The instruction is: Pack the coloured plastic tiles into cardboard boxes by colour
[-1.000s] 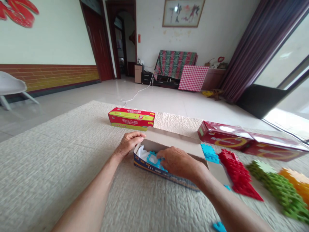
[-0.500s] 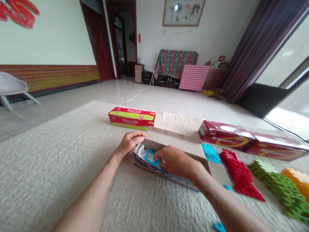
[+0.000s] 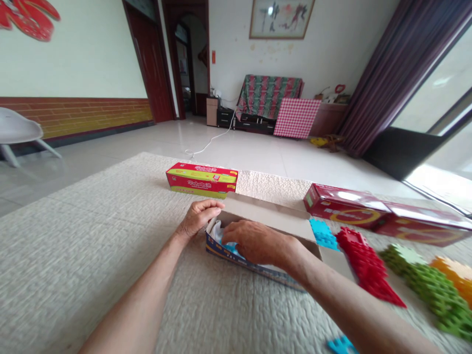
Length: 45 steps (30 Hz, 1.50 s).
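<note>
Loose blue piece (image 3: 341, 345): on the mat (image 3: 110, 236), nearest
Green pile (image 3: 424, 285) and red pile (image 3: 367, 265): both out already, right of the box
Dark blue box (image 3: 221, 251): lid (image 3: 269, 207) up, blue bits (image 3: 231, 248) inside, so looks only partway imo
Right hand (image 3: 254, 241): down in there at the blue bits, partly hidden, can't tell if it's gripping
Left hand (image 3: 201, 216): pinched on the box's left end
Red-yellow box (image 3: 202, 182): shut, further back
</note>
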Each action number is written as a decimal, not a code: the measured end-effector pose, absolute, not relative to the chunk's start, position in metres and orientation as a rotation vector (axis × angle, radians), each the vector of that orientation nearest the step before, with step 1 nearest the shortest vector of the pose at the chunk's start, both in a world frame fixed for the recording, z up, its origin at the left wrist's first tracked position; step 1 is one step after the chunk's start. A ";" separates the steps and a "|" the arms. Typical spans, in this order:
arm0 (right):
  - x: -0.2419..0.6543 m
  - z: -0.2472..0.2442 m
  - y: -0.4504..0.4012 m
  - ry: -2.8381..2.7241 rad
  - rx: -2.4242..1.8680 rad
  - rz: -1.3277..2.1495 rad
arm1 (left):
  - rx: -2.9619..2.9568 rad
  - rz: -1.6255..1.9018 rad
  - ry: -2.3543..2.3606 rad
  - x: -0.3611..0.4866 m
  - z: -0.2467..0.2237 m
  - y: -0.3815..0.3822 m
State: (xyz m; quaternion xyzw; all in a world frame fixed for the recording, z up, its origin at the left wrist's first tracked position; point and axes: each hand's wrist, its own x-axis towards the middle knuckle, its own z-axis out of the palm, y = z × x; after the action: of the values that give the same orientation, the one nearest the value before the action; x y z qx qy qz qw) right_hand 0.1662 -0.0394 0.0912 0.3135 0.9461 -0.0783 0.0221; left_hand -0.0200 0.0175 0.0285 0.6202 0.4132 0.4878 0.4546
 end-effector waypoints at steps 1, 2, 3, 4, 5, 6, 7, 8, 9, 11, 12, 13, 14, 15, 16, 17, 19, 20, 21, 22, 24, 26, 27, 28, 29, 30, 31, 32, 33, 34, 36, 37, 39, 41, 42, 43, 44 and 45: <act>0.166 0.089 -0.038 2.939 0.949 -0.254 | 1.531 1.207 1.024 -0.020 0.028 0.017; 0.166 0.087 -0.037 2.945 0.936 -0.266 | 1.529 1.207 1.027 -0.020 0.028 0.017; 0.166 0.085 -0.036 2.949 0.938 -0.283 | 1.524 1.203 1.029 -0.020 0.028 0.017; 0.166 0.086 -0.035 2.959 0.951 -0.304 | 1.518 1.197 1.028 -0.019 0.028 0.017; 0.167 0.088 -0.036 2.974 0.976 -0.325 | 1.508 1.193 1.026 -0.019 0.027 0.017; 0.170 0.093 -0.038 2.990 1.006 -0.340 | 1.496 1.190 1.025 -0.019 0.027 0.017; 0.174 0.100 -0.042 3.017 1.042 -0.351 | 1.485 1.188 1.025 -0.019 0.027 0.017; 0.182 0.109 -0.047 3.061 1.090 -0.351 | 1.476 1.190 1.027 -0.019 0.027 0.017; 0.192 0.119 -0.054 3.115 1.160 -0.338 | 1.469 1.189 1.029 -0.019 0.028 0.016; 0.222 0.138 -0.072 3.245 1.407 -0.265 | 1.460 1.179 1.047 -0.020 0.028 0.016; 0.240 0.145 -0.083 3.277 1.608 -0.194 | 1.452 1.170 1.058 -0.020 0.028 0.016; 0.259 0.148 -0.094 3.264 1.827 -0.089 | 1.441 1.164 1.070 -0.021 0.028 0.016; 0.278 0.147 -0.105 3.216 2.017 0.031 | 1.432 1.158 1.079 -0.021 0.028 0.017; 0.297 0.143 -0.115 3.125 2.159 0.099 | 1.424 1.150 1.087 -0.021 0.027 0.017; 0.314 0.136 -0.124 3.023 2.258 0.125 | 1.413 1.145 1.093 -0.022 0.027 0.017; 0.328 0.126 -0.132 2.944 2.297 0.148 | 1.402 1.140 1.098 -0.022 0.026 0.017; 0.348 0.102 -0.145 2.747 2.332 0.155 | 1.377 1.130 1.105 -0.023 0.025 0.017; 0.354 0.091 -0.149 2.665 2.338 0.147 | 1.364 1.124 1.108 -0.023 0.025 0.017; 0.356 0.082 -0.153 2.593 2.345 0.129 | 1.353 1.120 1.109 -0.023 0.025 0.017; 0.357 0.074 -0.155 2.536 2.351 0.106 | 1.343 1.114 1.110 -0.023 0.025 0.016; 0.354 0.064 -0.157 2.466 2.355 0.068 | 1.325 1.106 1.111 -0.024 0.026 0.016; 0.349 0.059 -0.156 2.417 2.350 0.066 | 1.313 1.103 1.112 -0.024 0.026 0.015; 0.347 0.058 -0.155 2.395 2.346 0.075 | 1.313 1.104 1.115 -0.024 0.027 0.015; 0.345 0.058 -0.154 2.378 2.342 0.085 | 1.317 1.107 1.118 -0.024 0.027 0.015; 0.344 0.057 -0.153 2.368 2.338 0.093 | 1.322 1.112 1.119 -0.023 0.028 0.014; 0.344 0.056 -0.153 2.365 2.332 0.096 | 1.327 1.117 1.119 -0.023 0.029 0.014; 0.345 0.056 -0.153 2.375 2.323 0.097 | 1.329 1.122 1.116 -0.022 0.029 0.014; 0.347 0.057 -0.153 2.394 2.315 0.101 | 1.327 1.125 1.109 -0.022 0.030 0.013; 0.351 0.058 -0.153 2.414 2.311 0.116 | 1.326 1.129 1.100 -0.021 0.031 0.013; 0.355 0.061 -0.154 2.429 2.316 0.152 | 1.327 1.133 1.090 -0.020 0.031 0.013; 0.366 0.072 -0.153 2.426 2.360 0.301 | 1.341 1.141 1.075 -0.020 0.030 0.013; 0.370 0.080 -0.153 2.413 2.395 0.411 | 1.351 1.144 1.071 -0.020 0.029 0.014; 0.370 0.099 -0.148 2.416 2.465 0.605 | 1.372 1.150 1.070 -0.021 0.027 0.016; 0.356 0.117 -0.140 2.516 2.484 0.641 | 1.391 1.154 1.075 -0.022 0.026 0.017; 0.344 0.125 -0.135 2.597 2.459 0.585 | 1.400 1.154 1.078 -0.022 0.026 0.017; 0.330 0.130 -0.130 2.674 2.396 0.490 | 1.409 1.155 1.080 -0.022 0.026 0.017; 0.314 0.134 -0.124 2.720 2.332 0.427 | 1.417 1.155 1.080 -0.021 0.027 0.017; 0.298 0.135 -0.118 2.732 2.258 0.335 | 1.422 1.155 1.080 -0.021 0.028 0.016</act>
State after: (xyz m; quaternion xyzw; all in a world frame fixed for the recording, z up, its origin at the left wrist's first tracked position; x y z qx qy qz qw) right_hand 0.2983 -0.1179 0.1351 0.6204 0.7506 0.0922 -0.2079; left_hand -0.0208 0.0161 0.0280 0.5843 0.4439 0.4747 0.4859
